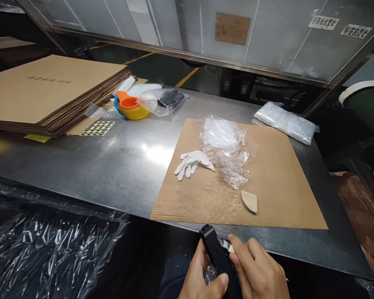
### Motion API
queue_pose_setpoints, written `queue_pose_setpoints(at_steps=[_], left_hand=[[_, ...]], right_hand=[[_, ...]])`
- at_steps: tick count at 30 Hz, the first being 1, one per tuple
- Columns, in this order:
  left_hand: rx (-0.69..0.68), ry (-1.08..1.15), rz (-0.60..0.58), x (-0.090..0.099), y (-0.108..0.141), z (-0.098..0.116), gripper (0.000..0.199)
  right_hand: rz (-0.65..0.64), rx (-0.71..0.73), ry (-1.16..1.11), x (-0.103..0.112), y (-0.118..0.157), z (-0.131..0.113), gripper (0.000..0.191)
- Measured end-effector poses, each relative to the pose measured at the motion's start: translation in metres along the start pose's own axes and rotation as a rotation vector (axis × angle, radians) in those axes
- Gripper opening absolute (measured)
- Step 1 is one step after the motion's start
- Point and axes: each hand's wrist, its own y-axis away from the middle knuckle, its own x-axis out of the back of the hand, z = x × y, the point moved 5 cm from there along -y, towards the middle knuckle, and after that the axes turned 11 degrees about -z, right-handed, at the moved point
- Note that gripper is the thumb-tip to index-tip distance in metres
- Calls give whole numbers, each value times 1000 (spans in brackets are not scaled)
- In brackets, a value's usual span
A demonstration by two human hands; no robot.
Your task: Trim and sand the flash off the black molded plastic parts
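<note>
Left hand grips a smooth black oblong object, perhaps plastic, while right hand pinches a small whitish piece.

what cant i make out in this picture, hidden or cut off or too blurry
Head view:
- Black object: lower end cut off by the bottom edge, part of its side covered by the left hand.
- Pale piece: mostly covered by the fingers of the right hand; its full shape is hidden.
- Brown plate: markings too small and blurred to read.
- Cardboard stack: far left side cut off by the left edge.
</note>
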Motion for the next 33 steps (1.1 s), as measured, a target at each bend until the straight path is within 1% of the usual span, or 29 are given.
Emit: queue_pose_setpoints(at_steps=[3, 8, 11, 14, 16, 18, 21, 24, 26, 30, 33], left_hand=[[-5, 0, -3, 0, -1, -1, 77], [-43, 18, -13, -1, -1, -2, 69], [-49, -11, -5, 1, 0, -5, 62], [-6, -26, -65, 0, 0, -8, 62], [1, -24, -90, 0, -2, -8, 64], [-8, -24, -86, 0, -4, -6, 65], [2, -2, -89, 0, -5, -4, 68], [-13, 26, -84, -2, -5, -1, 66], [-38, 46, -82, -5, -5, 2, 67], [-68, 66, -111, -10, -5, 6, 74], [-65, 28, -112, -9, -3, 4, 76]], right_hand=[[2, 1, 25, 1, 1, -1, 31], [-7, -9, 74, 0, 2, -2, 30], [-22, -53, 95, -7, 2, 6, 32], [-55, -108, 62, -15, 1, 20, 34], [-99, -118, -57, -19, -1, 27, 32], [-145, -122, -229, -19, -3, 30, 31], [-195, -156, -486, -15, -8, 29, 29], [-301, -200, -721, -15, -14, 24, 26], [-360, -218, -836, -18, -19, 19, 28], [-416, -246, -995, -22, -32, 13, 29], [-479, -262, -1164, -30, -42, 11, 33]])
